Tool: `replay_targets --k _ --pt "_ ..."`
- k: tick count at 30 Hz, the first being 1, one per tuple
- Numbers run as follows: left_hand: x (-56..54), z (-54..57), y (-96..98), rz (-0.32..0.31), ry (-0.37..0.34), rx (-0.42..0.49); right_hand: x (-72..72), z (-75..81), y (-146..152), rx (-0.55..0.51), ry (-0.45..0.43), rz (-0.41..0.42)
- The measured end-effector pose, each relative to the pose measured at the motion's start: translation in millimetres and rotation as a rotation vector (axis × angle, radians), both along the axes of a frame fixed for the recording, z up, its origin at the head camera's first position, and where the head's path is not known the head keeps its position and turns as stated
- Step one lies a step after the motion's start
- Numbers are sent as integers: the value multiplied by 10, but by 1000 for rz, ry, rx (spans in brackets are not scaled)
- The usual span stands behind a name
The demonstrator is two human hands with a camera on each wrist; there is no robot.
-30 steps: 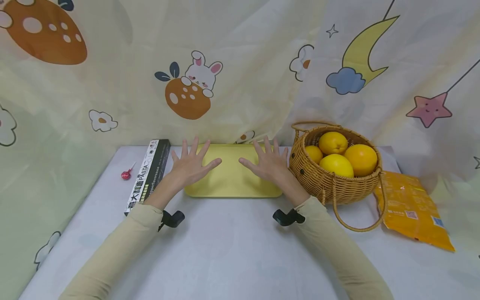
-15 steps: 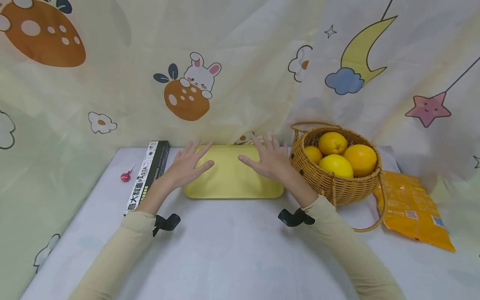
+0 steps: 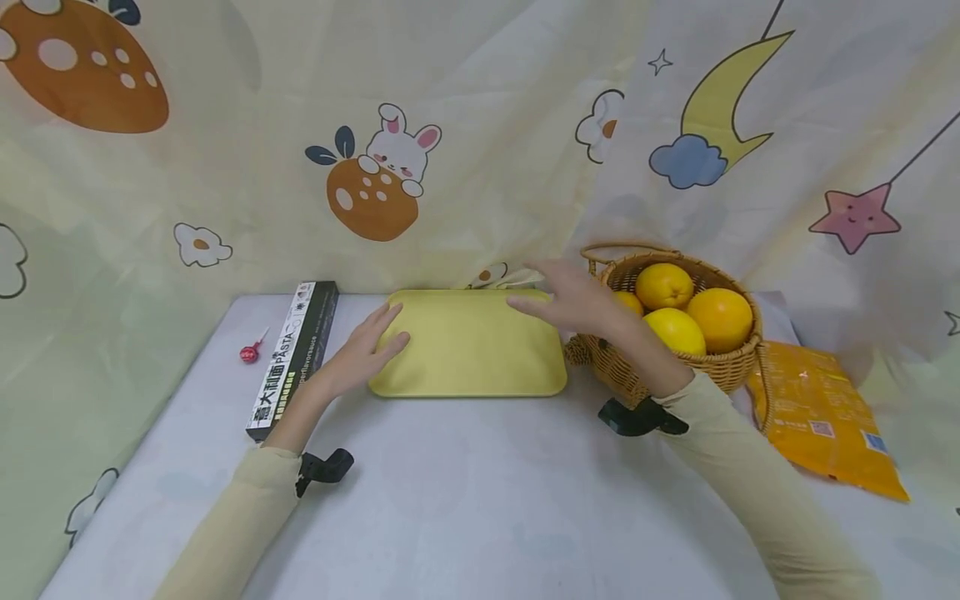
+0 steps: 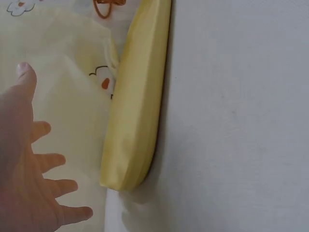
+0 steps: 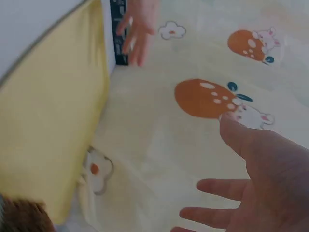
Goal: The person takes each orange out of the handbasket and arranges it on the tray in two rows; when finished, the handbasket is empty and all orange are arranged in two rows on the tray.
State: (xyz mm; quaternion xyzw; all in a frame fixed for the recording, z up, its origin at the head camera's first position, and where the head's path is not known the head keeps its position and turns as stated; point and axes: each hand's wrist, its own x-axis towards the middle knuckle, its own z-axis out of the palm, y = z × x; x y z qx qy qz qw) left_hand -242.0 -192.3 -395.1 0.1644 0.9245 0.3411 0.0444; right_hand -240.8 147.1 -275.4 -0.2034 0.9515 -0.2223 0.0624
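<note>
My left hand (image 3: 362, 354) hovers by the left end of a yellow tray (image 3: 472, 346), its fingers spread and holding nothing, as the left wrist view also shows. In the head view my right hand (image 3: 573, 296) is above the tray's back right corner, in front of the left side of a wicker basket (image 3: 720, 375). Straight, parted fingers (image 5: 219, 188) of that hand show in the right wrist view with nothing in them. Inside the basket lie several yellow-orange fruits, among them a lemon-yellow one (image 3: 675, 329) and an orange one (image 3: 718, 319).
Left of the tray lies a long black-and-white pasta box (image 3: 296, 358), with a red lollipop (image 3: 250, 353) beyond it. An orange snack bag (image 3: 825, 421) lies right of the basket. Behind everything hangs a printed cloth (image 3: 487, 167), and a white cloth (image 3: 465, 500) covers the table.
My right hand has moved right and slightly up, from over the tray toward the basket. The left hand has drawn back a little to the left and down. The objects have stayed put.
</note>
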Motion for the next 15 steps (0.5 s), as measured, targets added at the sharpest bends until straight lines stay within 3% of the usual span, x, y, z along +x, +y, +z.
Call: replay_targets --k 4,8,11,15 --pt "38 -69 -37 29 -29 9 -72 287 274 44 -4 -46" --pt "75 -122 -65 46 -64 30 -270 505 700 74 -36 -89" --pt "88 -165 -89 51 -75 34 -395 573 1029 100 -81 -126" --pt "89 -194 -103 53 -73 34 -488 553 1363 90 -126 -159"
